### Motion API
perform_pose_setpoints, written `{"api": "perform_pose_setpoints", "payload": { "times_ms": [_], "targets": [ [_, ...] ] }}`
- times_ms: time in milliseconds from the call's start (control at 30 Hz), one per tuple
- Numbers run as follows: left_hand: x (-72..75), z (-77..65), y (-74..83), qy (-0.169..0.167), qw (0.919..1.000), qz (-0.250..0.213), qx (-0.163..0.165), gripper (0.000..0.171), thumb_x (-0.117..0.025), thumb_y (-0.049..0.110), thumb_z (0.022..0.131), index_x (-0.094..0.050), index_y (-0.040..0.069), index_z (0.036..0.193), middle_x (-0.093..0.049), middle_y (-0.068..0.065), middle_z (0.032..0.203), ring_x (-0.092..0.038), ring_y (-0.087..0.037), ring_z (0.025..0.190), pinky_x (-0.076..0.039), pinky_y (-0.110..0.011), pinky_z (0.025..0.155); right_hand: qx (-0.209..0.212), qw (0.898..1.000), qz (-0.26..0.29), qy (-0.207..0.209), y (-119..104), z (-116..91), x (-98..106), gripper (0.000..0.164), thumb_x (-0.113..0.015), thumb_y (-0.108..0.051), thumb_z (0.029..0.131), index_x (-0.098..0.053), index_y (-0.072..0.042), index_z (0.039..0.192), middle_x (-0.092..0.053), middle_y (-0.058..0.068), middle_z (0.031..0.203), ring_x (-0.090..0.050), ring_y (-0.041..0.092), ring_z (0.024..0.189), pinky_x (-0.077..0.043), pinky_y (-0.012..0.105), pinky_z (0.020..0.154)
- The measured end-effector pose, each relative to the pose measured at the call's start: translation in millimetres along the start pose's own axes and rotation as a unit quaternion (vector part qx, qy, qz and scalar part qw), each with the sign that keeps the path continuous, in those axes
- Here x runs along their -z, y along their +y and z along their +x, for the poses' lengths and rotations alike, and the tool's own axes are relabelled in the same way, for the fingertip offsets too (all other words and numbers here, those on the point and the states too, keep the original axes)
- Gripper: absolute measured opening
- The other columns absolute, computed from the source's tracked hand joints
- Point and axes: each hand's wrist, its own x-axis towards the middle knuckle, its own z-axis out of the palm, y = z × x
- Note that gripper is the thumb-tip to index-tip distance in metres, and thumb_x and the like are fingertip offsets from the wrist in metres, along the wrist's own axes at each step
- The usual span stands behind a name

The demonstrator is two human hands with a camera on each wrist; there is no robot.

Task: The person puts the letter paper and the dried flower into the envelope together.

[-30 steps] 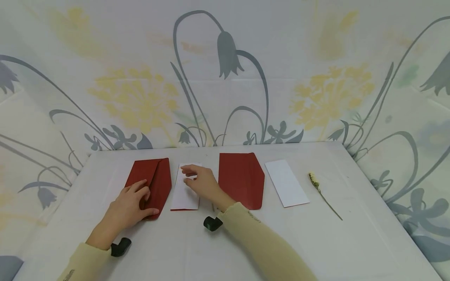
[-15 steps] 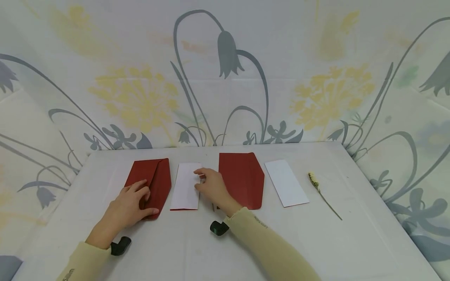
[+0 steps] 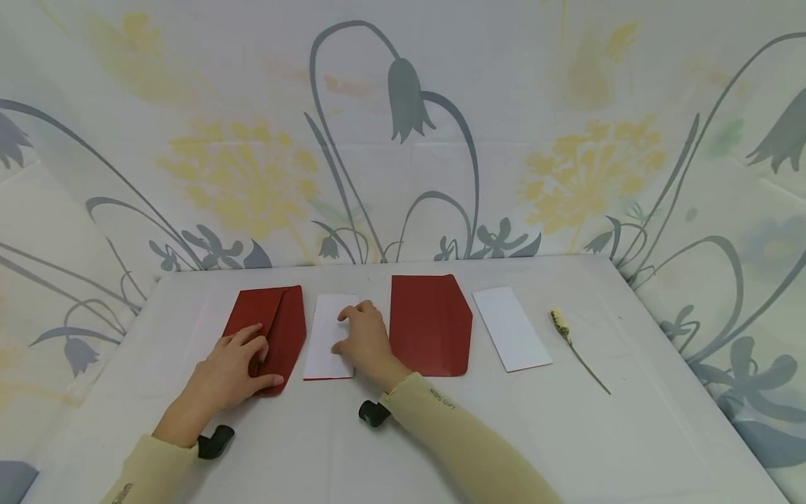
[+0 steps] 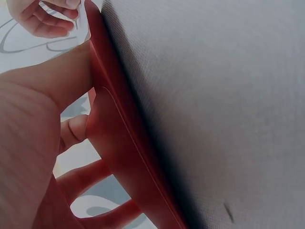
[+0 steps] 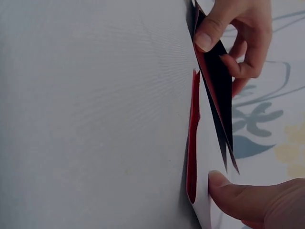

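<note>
Head view: From where I stand, the left hand holds the left red envelope, thumb on the flap and fingers at the edge of the front panel. The right hand is arched over the right edge of the folded card, with a wide gap between thumb and forefinger. The card lies flat on the white table, between the left red envelope and the second red envelope. Further right lie the plain white card and the flower, apart from each other.

The step in hand appears to be securing the folded card. Steady the left red envelope, avoid creasing its flap, and take both leaves of the card together so that they do not spread.

Lettering: the right sleeve and left sleeve carry small dark characters, too fine to read reliably. No print shows on the paper items.

Left wrist view: the left hand's fingers lie spread along the left red envelope. No writing appears.

Right wrist view: the right thumb meets the folded card's white face; the other fingers are mostly hidden, so I cannot tell whether they touch. The red inner side shows along the edge. Keep thumb pressure light.
</note>
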Motion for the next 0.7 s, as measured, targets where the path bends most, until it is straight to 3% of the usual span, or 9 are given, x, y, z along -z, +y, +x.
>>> {"api": "perform_pose_setpoints", "payload": {
  "times_ms": [167, 500, 700],
  "targets": [
    [0.4, -0.7, 1.7, 0.0, 1.0, -0.001, 0.002, 0.044, -0.086, 0.043, 0.075, -0.048, 0.021, 0.081, -0.042, -0.023, 0.147, -0.04, -0.058, 0.123, -0.05, -0.052, 0.055, -0.017, 1.0, 0.015, -0.002, -0.3, 2.4, 0.8, 0.057, -0.094, -0.014, 0.067, -0.067, -0.011, 0.118, -0.049, 0.011, 0.119, -0.054, 0.026, 0.107, -0.05, 0.032, 0.087],
    [0.9, -2.1, 3.0, 0.002, 1.0, 0.0, 0.0, 0.044, -0.085, 0.043, 0.076, -0.048, 0.021, 0.081, -0.043, -0.024, 0.146, -0.041, -0.058, 0.122, -0.052, -0.055, 0.057, -0.055, 0.998, 0.041, -0.017, -4.2, 5.0, 2.5, 0.06, -0.094, -0.008, 0.064, -0.066, -0.009, 0.117, -0.054, 0.018, 0.117, -0.06, 0.028, 0.09, -0.054, 0.036, 0.08],
    [0.7, -1.4, 3.4, -0.001, 1.0, 0.002, -0.001, 0.044, -0.085, 0.043, 0.076, -0.048, 0.021, 0.082, -0.043, -0.024, 0.145, -0.04, -0.058, 0.122, -0.053, -0.057, 0.059, -0.057, 0.998, 0.035, -0.008, -6.7, 3.4, 4.2, 0.067, -0.094, -0.009, 0.065, -0.062, -0.009, 0.124, -0.052, 0.021, 0.118, -0.06, 0.03, 0.096, -0.052, 0.037, 0.086]
  ]
}}
